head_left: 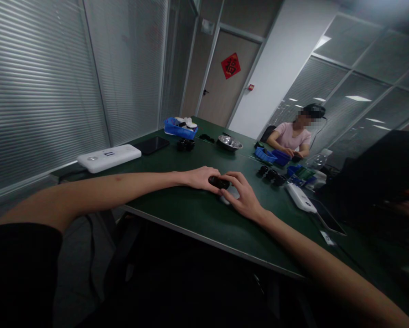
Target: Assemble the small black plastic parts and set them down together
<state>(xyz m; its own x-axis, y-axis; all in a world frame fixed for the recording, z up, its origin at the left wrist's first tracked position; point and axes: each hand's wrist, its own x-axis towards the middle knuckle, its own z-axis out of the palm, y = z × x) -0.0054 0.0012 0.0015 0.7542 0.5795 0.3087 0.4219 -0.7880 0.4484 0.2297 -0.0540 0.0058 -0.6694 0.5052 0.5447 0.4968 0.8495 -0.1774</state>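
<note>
Both my hands meet over a small black rounded piece (219,182)

My left hand (201,177) is closed about the piece, thumb on the near side and fingers on the far side. My right hand (242,197) comes in from the other side, its index fingertip against the top of the piece; I cannot tell whether it grips or merely steadies. Between them the piece sits low over the green tabletop (190,210), towards the near edge. Under my right palm and thumb is a pale, smooth-looking object (229,196), mostly covered, so its full shape escapes me.

I judge the black piece to be light and stiff, likely hard plastic, with a dark sheen that could turn slippery under dry fingertips. Its curved sides seem best taken between thumb and fingers across the middle; a pinch at one end might let it roll. Whether it is fragile I can't say.

Beyond my hands, a shallow metal bowl (229,147) shines, round and hard-rimmed. The blue basket (180,130) looks like moulded plastic. To my left lie a long white case (110,159), matt with rounded corners, and a flat black slab (154,145) with a glassy face. On the right, a clear plastic bottle (318,160) looks thin-walled.
</note>
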